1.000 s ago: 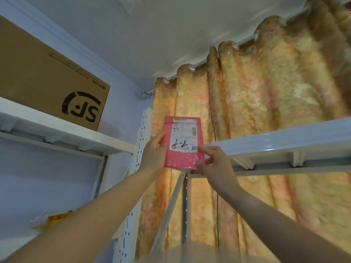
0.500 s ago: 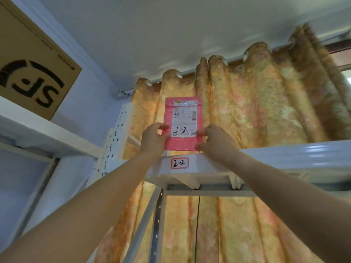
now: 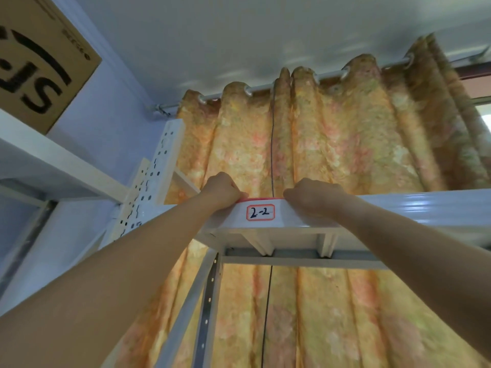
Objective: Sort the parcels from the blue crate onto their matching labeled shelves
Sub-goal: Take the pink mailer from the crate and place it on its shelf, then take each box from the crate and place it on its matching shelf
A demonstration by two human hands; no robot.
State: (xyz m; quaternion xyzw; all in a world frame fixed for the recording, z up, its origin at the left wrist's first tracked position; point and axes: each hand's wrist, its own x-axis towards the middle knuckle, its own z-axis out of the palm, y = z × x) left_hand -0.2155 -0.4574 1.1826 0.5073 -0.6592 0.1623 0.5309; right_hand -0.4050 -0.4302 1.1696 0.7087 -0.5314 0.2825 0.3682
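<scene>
The pink parcel (image 3: 261, 199) lies flat on top of the white shelf (image 3: 398, 205), and only its thin front edge shows above the shelf lip. A label reading "2-2" (image 3: 260, 212) is stuck on the lip just below it. My left hand (image 3: 221, 192) grips the parcel's left end with fingers curled. At the parcel's right end, my right hand (image 3: 312, 193) holds on in the same way. Both forearms reach up from below. The blue crate is out of view.
A brown cardboard box (image 3: 39, 62) with black letters stands on a higher white shelf (image 3: 53, 166) at the left. A perforated white upright (image 3: 156, 168) joins the shelves. An orange patterned curtain (image 3: 332, 142) hangs on a rod behind, under the ceiling.
The pink parcel went from held upright in front of the curtain to lying flat on the shelf marked 2-2. Both hands lowered with it onto the shelf edge.
</scene>
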